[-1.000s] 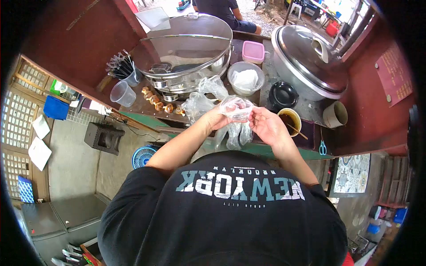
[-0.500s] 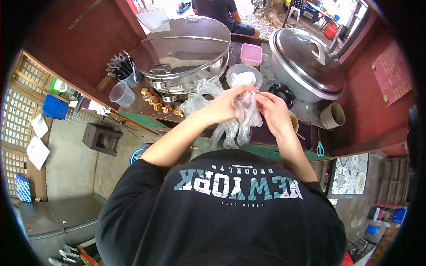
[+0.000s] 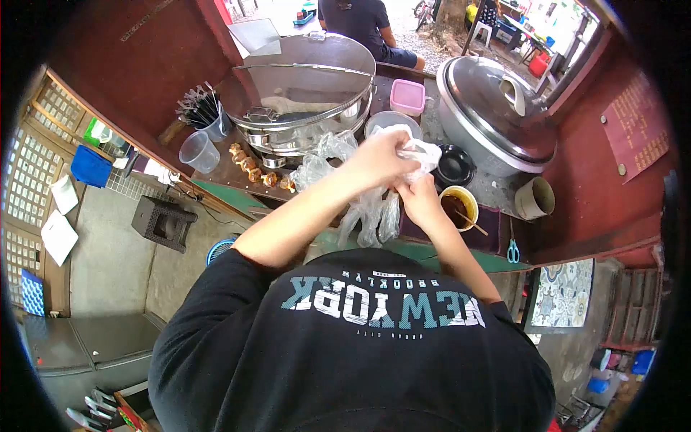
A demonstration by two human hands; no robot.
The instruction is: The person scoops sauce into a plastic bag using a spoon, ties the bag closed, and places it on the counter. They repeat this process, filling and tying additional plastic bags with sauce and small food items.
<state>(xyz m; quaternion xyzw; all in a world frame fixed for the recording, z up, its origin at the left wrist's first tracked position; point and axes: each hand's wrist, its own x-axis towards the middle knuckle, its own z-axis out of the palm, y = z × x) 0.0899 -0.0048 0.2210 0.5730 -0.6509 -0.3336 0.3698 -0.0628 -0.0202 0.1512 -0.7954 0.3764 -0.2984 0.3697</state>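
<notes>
My left hand (image 3: 385,155) is closed on a white crumpled wad (image 3: 423,154), which could be thin plastic or tissue. Just below it, my right hand (image 3: 422,201) has its fingers pressed around the top of a clear plastic bag (image 3: 376,214) that hangs toward my shirt. More crumpled clear plastic (image 3: 317,167) lies to the left of my hands. Behind my left hand is a clear round tub (image 3: 393,118), partly covered. A tub of brown sauce (image 3: 459,207) with a wooden stick stands right of my right hand, near a black bowl (image 3: 455,165).
A large lidded steamer (image 3: 302,79) and a big lidded pot (image 3: 497,115) stand behind. Skewered balls (image 3: 248,167), a clear cup (image 3: 199,153) and black-handled utensils (image 3: 201,111) are at left. Blue scissors (image 3: 512,250) hang at the front right edge. A person (image 3: 360,29) sits beyond the counter.
My left hand has taken hold of the white wad that was in the round tub. My right hand has moved down and slightly left, and the sauce tub has come into fuller view.
</notes>
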